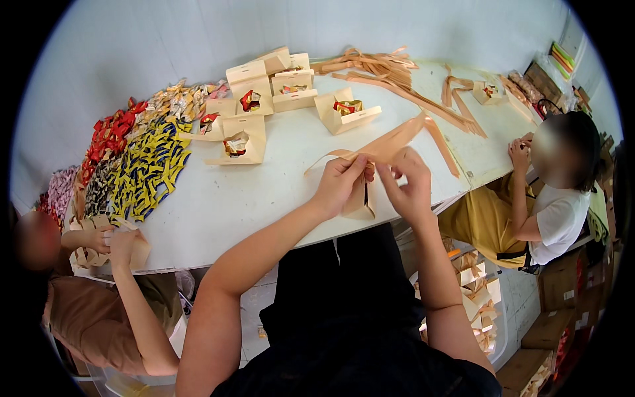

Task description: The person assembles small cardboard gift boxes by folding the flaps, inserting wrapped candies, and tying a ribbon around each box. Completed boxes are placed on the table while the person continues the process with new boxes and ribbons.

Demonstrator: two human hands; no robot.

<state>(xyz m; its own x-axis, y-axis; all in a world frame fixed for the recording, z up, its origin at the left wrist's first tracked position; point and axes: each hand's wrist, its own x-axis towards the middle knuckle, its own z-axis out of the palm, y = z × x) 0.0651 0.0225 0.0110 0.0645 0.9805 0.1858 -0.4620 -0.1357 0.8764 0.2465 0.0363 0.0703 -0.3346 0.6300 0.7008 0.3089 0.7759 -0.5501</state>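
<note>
Ribbon (395, 137) spreads in a peach band just beyond the left hand (338, 182) and the right hand (409, 188), one length folding down over the worktop (245, 212) to the right. From my end I judge this piece to be partway: the ribbon is up against the small pale box (359, 208), yet it trails loose, and I see no finished bow. Done, as I read it, are at least some in the heap of boxes (488, 314) below the worktop on the right, with peach showing among them. Left to do, I would say, are the several open boxes (256, 137) farther back, wrapped sweets (250, 100) inside them; loose strips (370, 61) lie piled beyond.

I have the left thumb and forefinger pinched on the ribbon, just above the box. The right hand is close beside, fingers bent inward; whether it grips anything, I cannot tell. The box sits below the fingertips, between both hands at the worktop's front edge; I cannot make out whether it rests there.
</note>
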